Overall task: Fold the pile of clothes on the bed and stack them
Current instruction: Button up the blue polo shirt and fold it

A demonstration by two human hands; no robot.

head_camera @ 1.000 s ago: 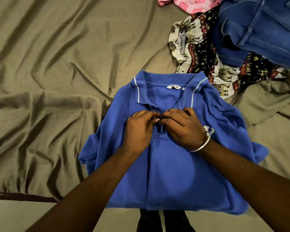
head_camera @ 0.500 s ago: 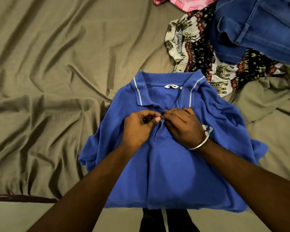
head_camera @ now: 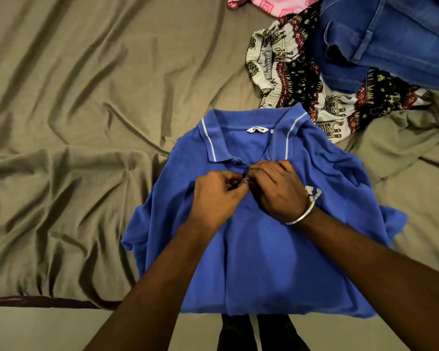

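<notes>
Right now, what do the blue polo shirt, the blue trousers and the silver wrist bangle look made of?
Blue polo shirt: matte knit, likely cotton pique; fine grain, ribbed collar.
Blue trousers: denim; faded weave, stitched seams.
Silver wrist bangle: probably polished metal; bright sheen.

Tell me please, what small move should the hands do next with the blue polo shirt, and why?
Probably finish fastening the placket. Both the left hand and right hand pinch it below the collar of the blue polo shirt, which lies flat and unfolded on the olive bedsheet.

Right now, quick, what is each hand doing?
Left hand: closed, pinching the placket of the blue polo shirt just below the collar.
Right hand: closed, pinching the same placket from the other side.
</notes>
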